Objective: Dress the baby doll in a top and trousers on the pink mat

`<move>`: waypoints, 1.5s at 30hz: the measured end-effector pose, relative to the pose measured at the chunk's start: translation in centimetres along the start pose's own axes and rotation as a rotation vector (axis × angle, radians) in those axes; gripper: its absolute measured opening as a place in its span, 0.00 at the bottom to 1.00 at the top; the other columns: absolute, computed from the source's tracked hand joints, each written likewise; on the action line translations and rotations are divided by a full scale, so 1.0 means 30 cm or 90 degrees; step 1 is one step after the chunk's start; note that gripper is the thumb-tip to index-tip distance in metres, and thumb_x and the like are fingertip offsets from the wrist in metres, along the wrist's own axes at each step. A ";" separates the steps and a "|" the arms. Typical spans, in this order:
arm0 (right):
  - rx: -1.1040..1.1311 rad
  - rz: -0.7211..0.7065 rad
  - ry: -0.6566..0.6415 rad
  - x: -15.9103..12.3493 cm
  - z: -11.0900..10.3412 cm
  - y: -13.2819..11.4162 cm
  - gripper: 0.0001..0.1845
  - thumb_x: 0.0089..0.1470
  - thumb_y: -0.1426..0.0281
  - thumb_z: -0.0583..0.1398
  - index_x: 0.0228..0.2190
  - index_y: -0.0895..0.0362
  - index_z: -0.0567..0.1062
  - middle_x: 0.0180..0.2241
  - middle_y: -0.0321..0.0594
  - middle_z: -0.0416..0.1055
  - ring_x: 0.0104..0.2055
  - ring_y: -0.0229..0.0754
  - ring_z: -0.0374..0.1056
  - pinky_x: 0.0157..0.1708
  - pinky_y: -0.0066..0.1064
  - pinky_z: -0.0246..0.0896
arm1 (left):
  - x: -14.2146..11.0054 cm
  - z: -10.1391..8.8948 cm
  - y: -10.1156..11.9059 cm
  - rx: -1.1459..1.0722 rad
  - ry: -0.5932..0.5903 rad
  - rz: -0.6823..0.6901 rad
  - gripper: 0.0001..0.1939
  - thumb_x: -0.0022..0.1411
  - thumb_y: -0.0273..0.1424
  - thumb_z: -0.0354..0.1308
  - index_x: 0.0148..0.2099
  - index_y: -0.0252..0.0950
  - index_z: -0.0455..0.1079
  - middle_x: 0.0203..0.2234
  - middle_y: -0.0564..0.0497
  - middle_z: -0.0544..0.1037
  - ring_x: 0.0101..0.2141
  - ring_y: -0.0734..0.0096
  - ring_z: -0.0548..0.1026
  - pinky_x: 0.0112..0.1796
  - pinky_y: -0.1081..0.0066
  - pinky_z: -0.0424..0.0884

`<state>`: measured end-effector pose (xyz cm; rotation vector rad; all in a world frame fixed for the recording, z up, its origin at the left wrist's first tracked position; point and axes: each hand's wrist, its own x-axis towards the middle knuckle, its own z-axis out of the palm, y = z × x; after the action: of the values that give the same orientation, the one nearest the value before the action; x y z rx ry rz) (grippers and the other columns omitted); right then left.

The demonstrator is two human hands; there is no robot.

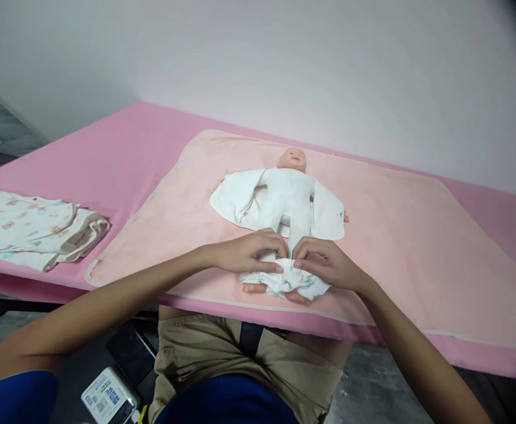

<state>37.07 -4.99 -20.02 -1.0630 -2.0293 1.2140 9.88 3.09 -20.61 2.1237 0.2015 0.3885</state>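
A baby doll [292, 158] lies on its back on a light pink mat [399, 253], head toward the wall and feet toward me. Its body is white, and an opened white top [240, 203] spreads out under it on both sides. Around the doll's lower legs are bunched white printed baby pants [280, 284], with the feet sticking out below. My left hand [258, 250] pinches the waistband on the left. On the right, my right hand [326, 259] grips the same edge, its fingers close to the left ones.
Folded printed baby clothes [32, 227] lie at the left on the pink table cover [121, 141]. A grey-white wall [284, 65] rises behind. Below the table edge, near my lap, are a white boxy device [110, 396] with a label and a dark flat object [131, 352].
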 end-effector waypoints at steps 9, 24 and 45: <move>0.146 0.152 0.219 0.007 -0.003 0.043 0.23 0.65 0.47 0.66 0.36 0.53 0.72 0.30 0.33 0.67 0.32 0.38 0.62 0.31 0.31 0.57 | 0.012 -0.015 -0.016 -0.284 0.195 -0.225 0.20 0.68 0.49 0.67 0.43 0.35 0.74 0.32 0.52 0.74 0.33 0.72 0.71 0.34 0.71 0.65; -0.093 0.147 0.337 0.161 -0.051 0.203 0.23 0.68 0.43 0.59 0.39 0.49 0.67 0.23 0.28 0.58 0.25 0.39 0.52 0.27 0.32 0.46 | 0.088 -0.055 -0.223 -0.419 0.384 -0.261 0.31 0.56 0.59 0.73 0.38 0.36 0.71 0.30 0.53 0.74 0.31 0.72 0.71 0.33 0.71 0.65; -0.271 0.173 0.404 0.313 -0.230 0.221 0.32 0.66 0.41 0.61 0.26 0.53 0.63 0.23 0.33 0.60 0.28 0.40 0.56 0.31 0.35 0.50 | 0.205 -0.235 -0.260 0.202 0.357 -0.150 0.25 0.65 0.53 0.66 0.48 0.40 0.63 0.41 0.47 0.73 0.35 0.63 0.68 0.38 0.63 0.61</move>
<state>39.58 7.96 -22.37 -1.7107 -1.6906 0.4476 13.20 14.70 -22.30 2.2144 0.8764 0.8501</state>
